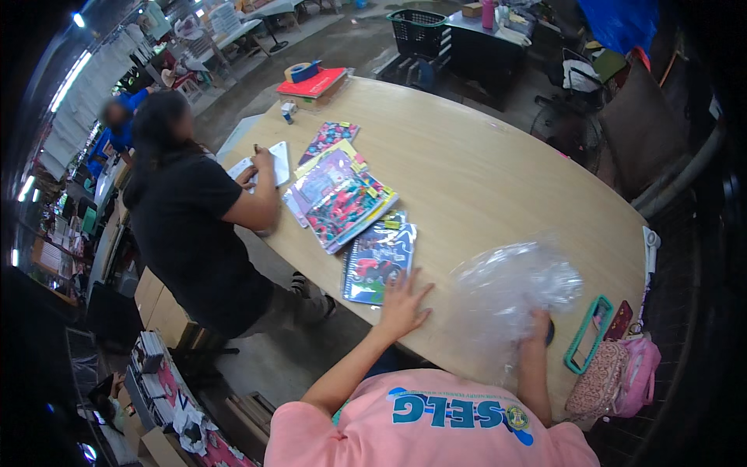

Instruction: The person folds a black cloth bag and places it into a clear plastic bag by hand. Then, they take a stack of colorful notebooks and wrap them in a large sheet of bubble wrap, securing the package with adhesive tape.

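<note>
The left hand (401,308), fingers spread, rests at the lower-right corner of the spiral notebook (377,253) on the desk (537,187). The right hand (535,330) contacts the clear plastic (494,284); its fingers' closure cannot be determined.

Along the near edge of the light wood-coloured tabletop (498,179), the right hand's (537,323) fingers are veiled by a crumpled, clear plastic bag (506,280) — their grip cannot be told. A dark, rounded object (550,334) beside that hand is mostly covered, its kind unclear. The left hand (402,305) hides one corner of a dark-blue spiral notebook (377,261). The salmon-pink printed shirt (436,424) is cut off below — and a blue-clad person (120,128) past the tabletop's left edge is blurred.
</note>
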Demonstrator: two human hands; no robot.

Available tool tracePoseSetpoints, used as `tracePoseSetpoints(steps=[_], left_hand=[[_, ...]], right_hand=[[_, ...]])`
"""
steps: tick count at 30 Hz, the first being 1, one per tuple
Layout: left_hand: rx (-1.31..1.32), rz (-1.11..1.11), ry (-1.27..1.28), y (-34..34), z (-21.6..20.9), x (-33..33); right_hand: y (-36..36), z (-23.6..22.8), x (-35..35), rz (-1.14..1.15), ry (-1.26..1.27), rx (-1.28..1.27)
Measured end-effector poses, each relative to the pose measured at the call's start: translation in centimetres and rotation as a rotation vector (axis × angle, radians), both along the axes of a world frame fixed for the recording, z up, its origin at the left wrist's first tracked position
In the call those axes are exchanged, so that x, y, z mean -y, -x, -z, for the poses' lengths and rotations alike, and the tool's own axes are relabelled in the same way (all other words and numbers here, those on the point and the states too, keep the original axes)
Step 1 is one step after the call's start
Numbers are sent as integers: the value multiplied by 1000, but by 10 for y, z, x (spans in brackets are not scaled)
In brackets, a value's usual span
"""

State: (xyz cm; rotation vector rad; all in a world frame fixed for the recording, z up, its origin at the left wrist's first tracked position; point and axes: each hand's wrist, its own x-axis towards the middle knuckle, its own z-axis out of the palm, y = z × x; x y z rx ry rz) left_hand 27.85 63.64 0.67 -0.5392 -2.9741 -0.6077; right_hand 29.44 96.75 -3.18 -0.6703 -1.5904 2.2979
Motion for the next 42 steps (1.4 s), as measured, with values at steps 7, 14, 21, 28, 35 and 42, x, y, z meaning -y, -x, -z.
tracePoseSetpoints(steps=[7, 14, 21, 28, 35, 42], left_hand=[[0, 71, 242, 42, 79, 44], [161, 203, 73, 50, 36, 81], [637, 60, -989, 136, -33, 31], [747, 113, -1203, 194, 40, -25], [740, -160, -1293, 241, 54, 10], [591, -345, -956, 252, 36, -11]], right_hand=[[42, 115, 13, 46, -476, 285], [29, 49, -53, 221, -113, 420], [52, 7, 18, -82, 3, 276], [62, -1, 34, -236, 53, 226], [33, -22, -45, -501, -129, 240], [64, -75, -71, -949, -376, -15]])
